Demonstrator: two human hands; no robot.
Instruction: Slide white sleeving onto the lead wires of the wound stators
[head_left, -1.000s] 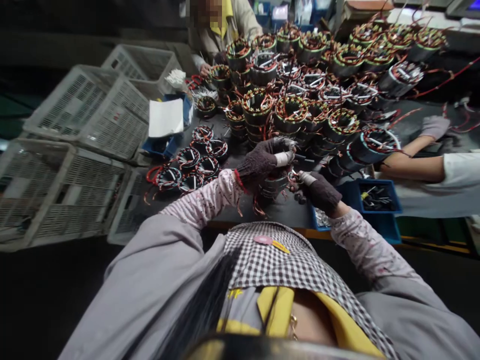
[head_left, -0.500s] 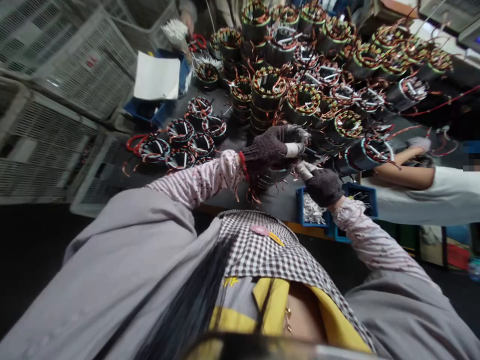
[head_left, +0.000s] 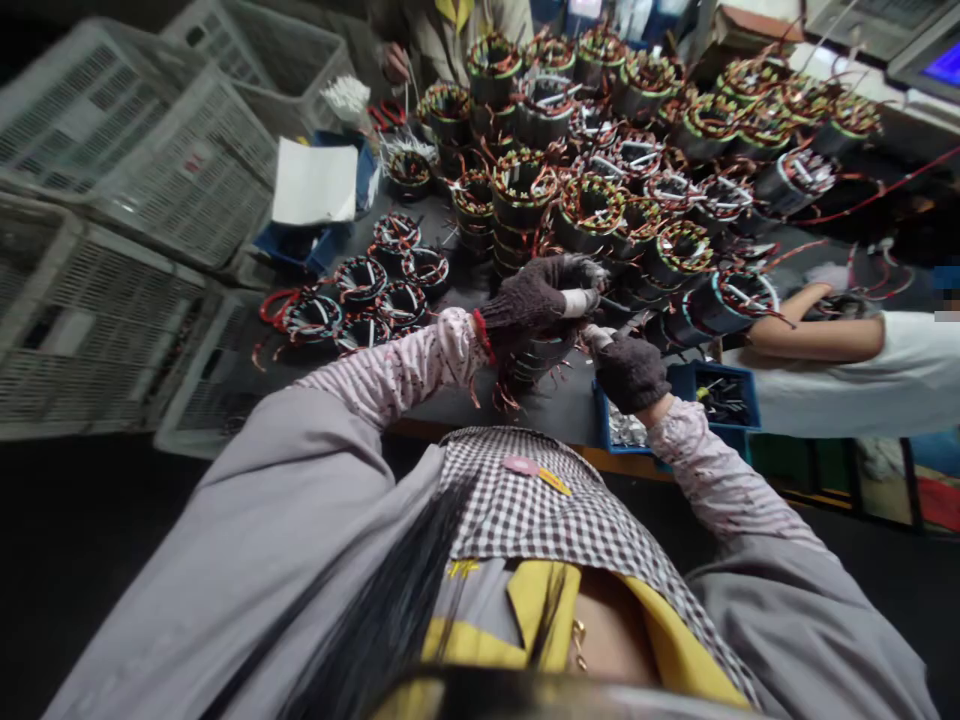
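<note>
Dark desk (head_left: 450, 405), orange-edged along the near side, crowded with copper-wound motor stators (head_left: 592, 205) stacked in a mass across the far and right half. Low flat windings (head_left: 360, 290) laid in a cluster on the left part, just beside a blue bin (head_left: 289, 245) topped by a white sheet (head_left: 315, 182). White plastic crates (head_left: 135, 170) piled off the left edge, hemming that side. Dim workshop behind; a lit screen at the far right corner. No readable writing anywhere; a pink-and-yellow tag on the checked apron, too small to read. Left hand (head_left: 536, 295) in a dark knit glove, taped fingers (head_left: 576, 302) curled over the top of a stator (head_left: 536, 355) standing at the near desk edge. Right hand (head_left: 628, 370), gloved too, closed around a thin tool at the stator's right side, above a blue tray (head_left: 679, 385) of small parts. Another person's arm (head_left: 814, 335) lying on the desk at the right, a third person's hand (head_left: 394, 62) at the far edge. Little bare desk, only a strip near the front edge.
</note>
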